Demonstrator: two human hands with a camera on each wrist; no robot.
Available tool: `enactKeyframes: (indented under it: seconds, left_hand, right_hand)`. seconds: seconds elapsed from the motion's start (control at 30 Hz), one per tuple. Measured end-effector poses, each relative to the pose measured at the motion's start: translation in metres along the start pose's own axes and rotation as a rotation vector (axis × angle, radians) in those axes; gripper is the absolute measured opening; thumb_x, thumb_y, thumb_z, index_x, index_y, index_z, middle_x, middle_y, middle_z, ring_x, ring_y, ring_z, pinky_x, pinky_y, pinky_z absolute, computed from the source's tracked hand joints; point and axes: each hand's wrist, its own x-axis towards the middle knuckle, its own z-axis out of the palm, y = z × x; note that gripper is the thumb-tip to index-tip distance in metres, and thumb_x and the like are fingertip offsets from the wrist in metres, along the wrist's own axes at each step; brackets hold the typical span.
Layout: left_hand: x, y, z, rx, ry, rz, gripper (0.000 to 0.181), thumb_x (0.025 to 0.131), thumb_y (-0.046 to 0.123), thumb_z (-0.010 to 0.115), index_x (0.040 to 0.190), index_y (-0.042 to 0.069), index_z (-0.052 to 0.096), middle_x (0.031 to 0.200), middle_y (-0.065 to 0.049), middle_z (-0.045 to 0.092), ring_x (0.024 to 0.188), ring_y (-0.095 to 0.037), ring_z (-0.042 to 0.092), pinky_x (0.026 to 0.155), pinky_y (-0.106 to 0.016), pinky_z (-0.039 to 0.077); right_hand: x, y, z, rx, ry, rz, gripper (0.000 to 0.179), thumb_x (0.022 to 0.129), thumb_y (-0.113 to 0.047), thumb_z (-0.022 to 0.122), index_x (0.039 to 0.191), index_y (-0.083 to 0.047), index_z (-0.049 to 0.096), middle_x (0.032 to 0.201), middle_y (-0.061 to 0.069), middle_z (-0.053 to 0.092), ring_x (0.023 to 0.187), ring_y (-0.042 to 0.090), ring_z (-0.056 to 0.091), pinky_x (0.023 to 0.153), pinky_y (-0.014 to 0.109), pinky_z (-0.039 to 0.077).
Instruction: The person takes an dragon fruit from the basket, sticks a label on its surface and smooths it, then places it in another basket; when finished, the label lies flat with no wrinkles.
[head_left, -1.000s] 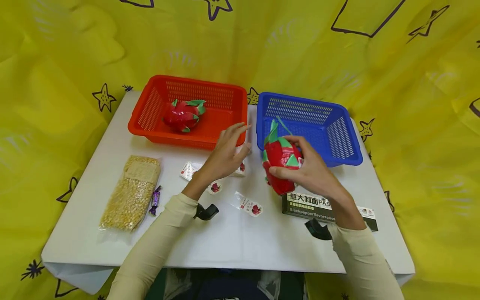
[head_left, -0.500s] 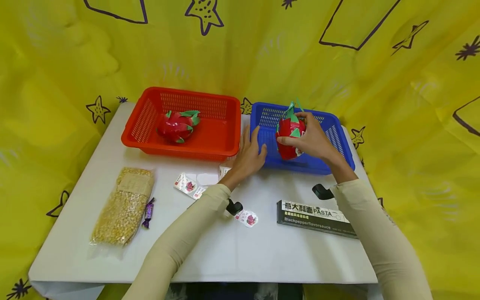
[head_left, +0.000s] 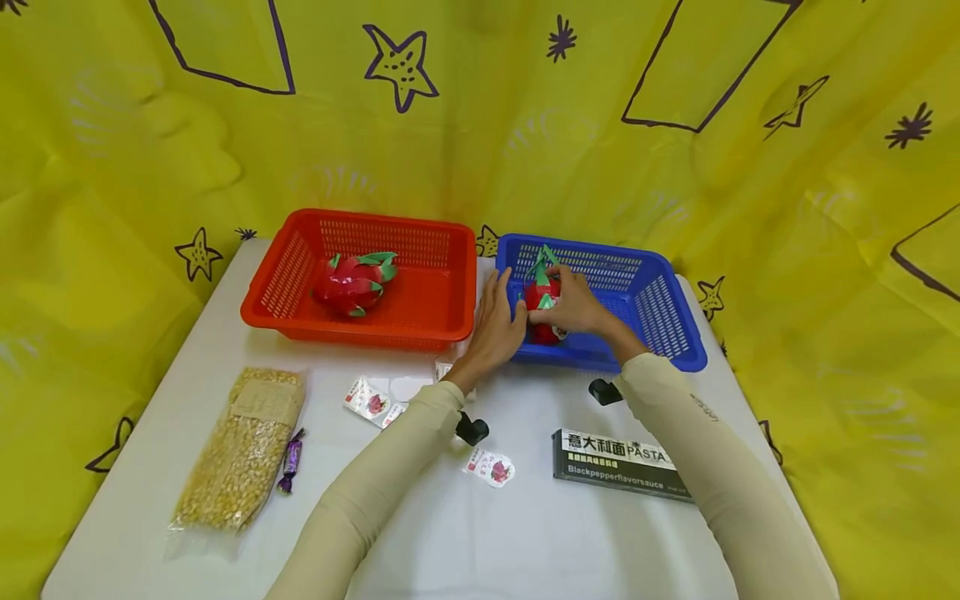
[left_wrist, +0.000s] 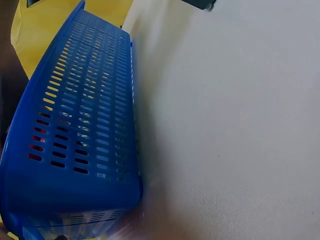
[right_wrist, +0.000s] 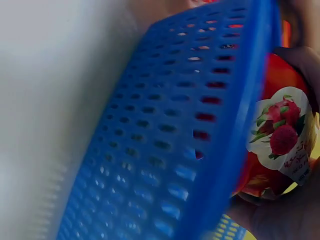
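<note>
My right hand grips a red dragon fruit with green leaf tips, down inside the left end of the blue basket. In the right wrist view a white sticker with a dragon fruit picture shows on the red skin of the fruit, behind the basket's rim. My left hand lies along that basket's left front corner, fingers stretched forward. A second dragon fruit lies in the red basket on the left. The left wrist view takes in mostly the blue basket's slotted wall.
On the white table, a bag of corn kernels and a purple wrapped candy lie at left. Dragon fruit stickers lie at the middle, and a black pasta box lies at right. A yellow curtain hangs behind.
The right hand has carried the dragon fruit from in front of the blue basket into its left end. My left hand has moved right, from beside the red basket to the blue one's corner.
</note>
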Motion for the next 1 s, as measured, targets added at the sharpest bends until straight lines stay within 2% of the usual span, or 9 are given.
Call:
enactKeyframes:
  seconds: [0.17,0.4,0.5,0.77,1.0]
  left_hand:
    - [0.001,-0.007,0.001,-0.029,-0.016,0.028,0.064,0.112,0.024,0.043,0.17,0.014,0.017,0.178,-0.015,0.007,0.164,-0.034,0.016,0.131,-0.055,0.017]
    - [0.003,-0.013,0.003,-0.093,-0.001,-0.004,0.064,0.112,0.025,0.043,0.169,0.011,0.018,0.178,-0.013,0.006,0.162,-0.036,0.019,0.131,-0.053,0.018]
    - [0.004,-0.014,0.002,-0.117,0.006,-0.009,0.064,0.112,0.025,0.042,0.169,0.01,0.017,0.178,-0.014,0.008,0.162,-0.036,0.02,0.132,-0.051,0.017]
    - [0.004,-0.016,0.005,-0.112,-0.008,-0.016,0.064,0.113,0.028,0.041,0.169,0.013,0.015,0.178,-0.013,0.007,0.163,-0.035,0.017,0.132,-0.052,0.016]
    - [0.005,-0.017,0.005,-0.113,-0.012,-0.018,0.065,0.113,0.027,0.042,0.169,0.013,0.014,0.178,-0.012,0.006,0.163,-0.034,0.017,0.132,-0.051,0.014]
  right_hand:
    - [0.01,0.002,0.011,-0.008,-0.048,0.023,0.09,0.09,-0.034,0.08,0.155,0.001,0.028,0.14,0.036,0.04,0.124,0.045,0.051,0.095,0.053,0.06]
    - [0.021,0.008,0.022,0.002,-0.079,0.049,0.087,0.091,-0.032,0.076,0.155,0.002,0.028,0.142,0.037,0.04,0.121,0.046,0.054,0.098,0.053,0.057]
    - [0.026,0.011,0.025,0.036,-0.084,0.053,0.087,0.091,-0.031,0.075,0.156,0.002,0.027,0.142,0.038,0.041,0.119,0.045,0.057,0.097,0.051,0.058]
    - [0.028,0.019,0.024,0.146,-0.119,0.051,0.087,0.098,-0.031,0.073,0.159,0.002,0.02,0.143,0.035,0.047,0.118,0.043,0.06,0.097,0.05,0.059]
    - [0.029,0.022,0.025,0.179,-0.139,0.064,0.087,0.099,-0.031,0.072,0.16,0.001,0.018,0.141,0.034,0.048,0.109,0.038,0.063,0.084,0.035,0.061]
